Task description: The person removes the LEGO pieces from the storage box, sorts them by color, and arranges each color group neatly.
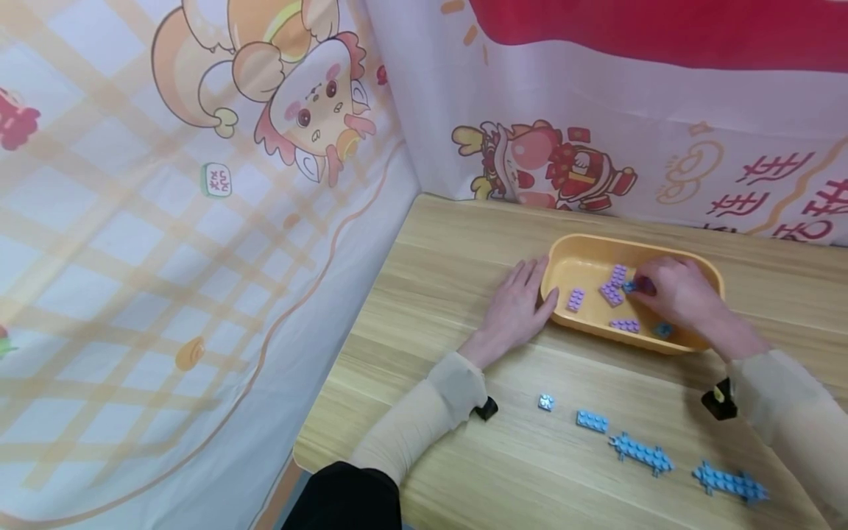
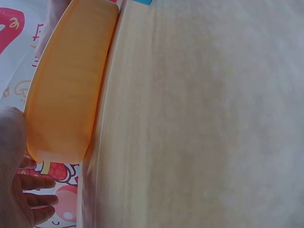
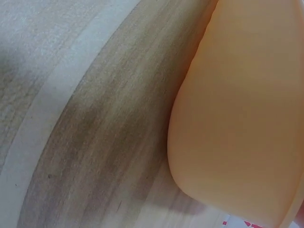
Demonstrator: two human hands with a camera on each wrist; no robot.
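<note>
In the head view, my left hand (image 1: 513, 309) rests against the left end of an orange plastic tray (image 1: 570, 318), its fingers extended along the end and the thumb at the near side. Inside the tray, my right hand (image 1: 679, 291) pinches a small blue building brick (image 1: 629, 285) between thumb and fingertips, partly hidden by the fingers. Purple bricks lie near it: one (image 1: 612, 294) beside the fingertips, another (image 1: 576, 299) to the left, another (image 1: 625, 325) by the near wall. A round teal piece (image 1: 662, 330) sits below the right hand.
On the wooden table (image 1: 397, 353) in front of the tray lie a small blue square brick (image 1: 545, 402), a longer blue brick (image 1: 592, 421) and two blue assembled strips with side prongs, one nearer the middle (image 1: 640, 453) and one farther right (image 1: 730, 483). Printed cloth (image 1: 424, 132) hangs behind.
</note>
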